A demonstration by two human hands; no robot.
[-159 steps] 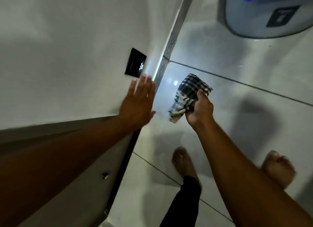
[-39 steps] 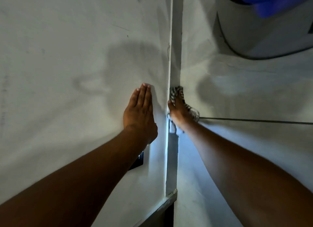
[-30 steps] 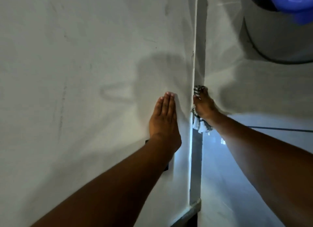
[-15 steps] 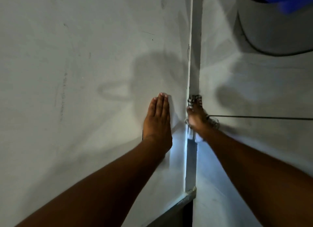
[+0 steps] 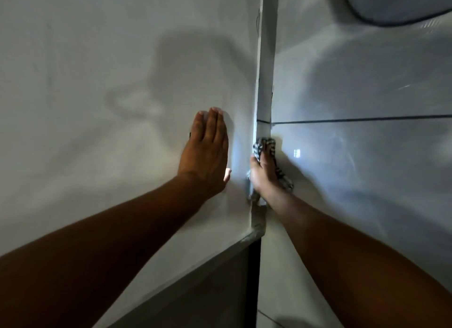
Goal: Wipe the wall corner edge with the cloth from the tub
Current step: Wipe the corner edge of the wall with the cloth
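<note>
- Pale painted wall [image 5: 97, 83] fills the left of the view and meets glossy tiled wall [image 5: 367, 168] at a vertical corner edge [image 5: 265, 71], a light strip that runs from the top of the view down to a ledge [image 5: 254, 234].
- Right hand [image 5: 263, 171] presses the checked cloth [image 5: 281, 175] against the corner edge, its grip clenched on the cloth, which bunches out above the fingertips and below the wrist.
- Half a second ago the cloth sat level with the dark grout line [image 5: 367, 118]; now it lies below that line, nearer the ledge. I judge this a downward stroke, with the lower part of the edge close to finished.
- Left hand [image 5: 208, 151] lies flat on the painted wall just beside the edge, fingers straight and together, holding nothing. It has kept that bracing pose over the last second.
- A rounded white appliance [image 5: 403, 5] shows at the upper right, well apart from the cloth; the blue item seen with it before is out of view.
- The ledge directly below will likely stop the stroke, so the upper strip probably needs another pass.
- The tub is not in view.
</note>
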